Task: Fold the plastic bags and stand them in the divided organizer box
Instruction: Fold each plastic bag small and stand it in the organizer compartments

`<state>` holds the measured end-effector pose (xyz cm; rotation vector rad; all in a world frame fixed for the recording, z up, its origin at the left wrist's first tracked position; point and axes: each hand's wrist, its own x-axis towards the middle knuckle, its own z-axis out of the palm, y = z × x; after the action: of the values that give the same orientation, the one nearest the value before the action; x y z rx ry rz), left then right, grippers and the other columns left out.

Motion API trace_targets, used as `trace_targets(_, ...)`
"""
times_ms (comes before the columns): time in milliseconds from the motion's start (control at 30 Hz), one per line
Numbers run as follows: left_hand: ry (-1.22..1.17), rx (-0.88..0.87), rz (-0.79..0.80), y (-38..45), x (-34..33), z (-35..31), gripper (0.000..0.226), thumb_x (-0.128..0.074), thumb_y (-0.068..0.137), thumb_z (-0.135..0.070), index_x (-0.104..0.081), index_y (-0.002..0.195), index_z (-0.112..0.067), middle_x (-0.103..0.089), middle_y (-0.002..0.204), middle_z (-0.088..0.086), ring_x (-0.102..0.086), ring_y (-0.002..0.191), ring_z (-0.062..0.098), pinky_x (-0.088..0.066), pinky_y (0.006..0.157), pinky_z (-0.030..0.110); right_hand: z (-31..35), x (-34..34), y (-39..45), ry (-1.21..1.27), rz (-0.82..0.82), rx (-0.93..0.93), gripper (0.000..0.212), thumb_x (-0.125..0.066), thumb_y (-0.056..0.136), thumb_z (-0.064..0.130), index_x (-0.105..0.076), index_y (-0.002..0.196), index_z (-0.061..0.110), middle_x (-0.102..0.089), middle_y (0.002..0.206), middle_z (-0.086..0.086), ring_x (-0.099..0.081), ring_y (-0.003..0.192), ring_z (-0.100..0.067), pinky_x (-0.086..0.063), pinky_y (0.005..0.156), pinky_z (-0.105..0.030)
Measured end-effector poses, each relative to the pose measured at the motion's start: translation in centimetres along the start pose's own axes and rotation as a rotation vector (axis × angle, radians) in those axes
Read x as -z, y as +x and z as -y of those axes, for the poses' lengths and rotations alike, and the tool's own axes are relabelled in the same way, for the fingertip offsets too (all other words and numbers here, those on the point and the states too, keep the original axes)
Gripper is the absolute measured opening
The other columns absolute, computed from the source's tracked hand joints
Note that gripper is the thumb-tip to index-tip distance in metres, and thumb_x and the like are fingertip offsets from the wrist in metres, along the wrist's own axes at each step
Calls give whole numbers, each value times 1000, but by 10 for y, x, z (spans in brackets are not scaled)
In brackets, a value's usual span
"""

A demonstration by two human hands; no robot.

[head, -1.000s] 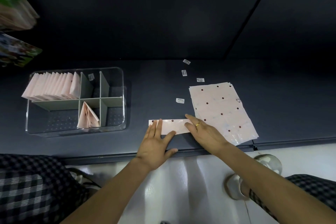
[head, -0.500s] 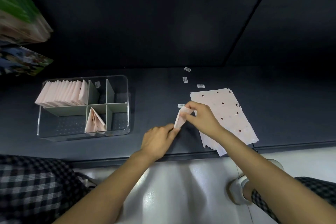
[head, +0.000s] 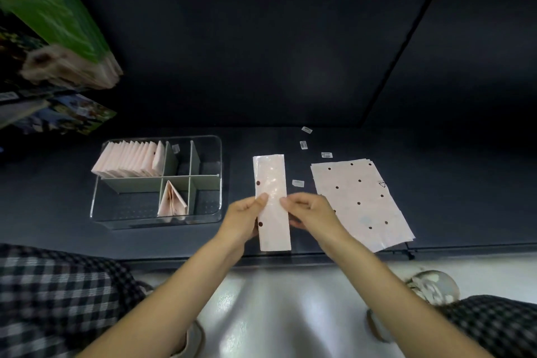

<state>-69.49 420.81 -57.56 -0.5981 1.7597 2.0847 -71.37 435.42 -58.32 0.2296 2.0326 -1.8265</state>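
Observation:
A pale pink plastic bag folded into a long narrow strip (head: 271, 192) runs away from me over the dark table. My left hand (head: 245, 218) pinches its left edge and my right hand (head: 309, 212) pinches its right edge, both near the strip's middle. To the right lies a flat stack of pink dotted bags (head: 360, 200). At the left stands the clear divided organizer box (head: 213, 183). Its back left compartment holds a row of several folded bags (head: 128, 161), and a front middle compartment holds a folded bag (head: 171, 200) leaning upright.
Small white labels (head: 303, 145) lie scattered behind the strip, one (head: 297, 183) between strip and stack. Green and printed packages (head: 55, 26) hang over the far left. The table's front edge (head: 290, 256) runs just under my wrists, with a pale floor below.
The strip lay sideways, flat under both palms; both hands picked it up, briefly bunched, and turned it. It now runs lengthwise away from me, pinched at both edges. The view also shifted.

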Motion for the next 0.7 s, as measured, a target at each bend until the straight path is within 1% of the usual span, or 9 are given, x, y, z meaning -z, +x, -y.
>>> trace_targets(67, -31, 0, -10, -6, 2, 0, 31, -50, 97, -25, -65, 99, 2, -69, 96, 16, -62, 85, 23, -50, 89, 39, -1, -7, -6, 12, -72, 67, 9, -64, 88, 17, -71, 82, 17, -72, 80, -1, -66, 74, -8, -56, 67, -18)
trace_targets(133, -47, 0, -2, -11, 5, -2, 29, -51, 96, -25, -66, 94, -1, -70, 91, 12, -64, 81, 20, -52, 82, 33, 2, -10, -11, 14, -85, 94, 9, -65, 87, 16, -72, 81, 18, -72, 77, 0, -65, 70, -5, -54, 64, -17)
trace_targets(200, -47, -14, 18, -14, 12, -3, 27, -53, 95, -22, -67, 95, 2, -71, 89, 10, -65, 78, 18, -54, 72, 27, 4, -11, -16, 26, -72, 93, 8, -67, 85, 16, -72, 80, 18, -73, 78, -4, -66, 71, -9, -56, 68, -21)
trace_targets(267, -32, -45, 36, -16, 20, -4, 20, -56, 93, -14, -68, 93, 1, -72, 90, 11, -68, 79, 17, -55, 67, 25, 6, -10, -20, 29, -72, 88, 7, -68, 84, 15, -72, 79, 17, -73, 79, -9, -65, 70, -13, -55, 69, -25)
trace_targets(333, -13, -79, 47, -18, 27, -6, 11, -60, 90, -7, -69, 86, -3, -73, 87, 10, -70, 78, 16, -55, 64, 23, 7, -11, -24, 67, -68, 78, 6, -68, 83, 13, -71, 79, 15, -72, 76, -9, -64, 68, -13, -55, 66, -24)
trace_targets(400, -5, -110, 40, -20, 31, -8, 9, -63, 87, -3, -70, 82, -6, -74, 81, 8, -71, 73, 16, -55, 60, 23, 7, -11, -27, 150, -61, 48, 6, -68, 83, 9, -70, 79, 12, -70, 70, -5, -63, 66, -12, -55, 61, -21)
trace_targets(500, -10, -158, 18, -24, 35, -10, 18, -66, 83, -1, -72, 72, -14, -72, 68, 4, -69, 60, 13, -55, 54, 22, 7, -12, -30, 235, -57, 4, 7, -68, 83, 7, -69, 79, 13, -66, 65, -2, -63, 67, -12, -54, 63, -23)
trace_targets(600, -41, -176, 69, -27, 38, -13, 26, -65, 83, 1, -76, 69, -18, -72, 69, 4, -69, 62, 13, -55, 57, 22, 9, -13, -33, 299, -29, 14, 7, -66, 84, 5, -67, 85, 12, -68, 70, -4, -66, 72, -16, -57, 71, -27)
trace_targets(700, -59, -193, 124, -30, 38, -18, 29, -63, 83, 3, -77, 70, -18, -72, 69, 4, -69, 64, 12, -55, 58, 21, 13, -11, -34, 318, 50, 55, 14, -63, 86, 3, -67, 97, 10, -70, 80, -3, -68, 78, -15, -57, 71, -28)
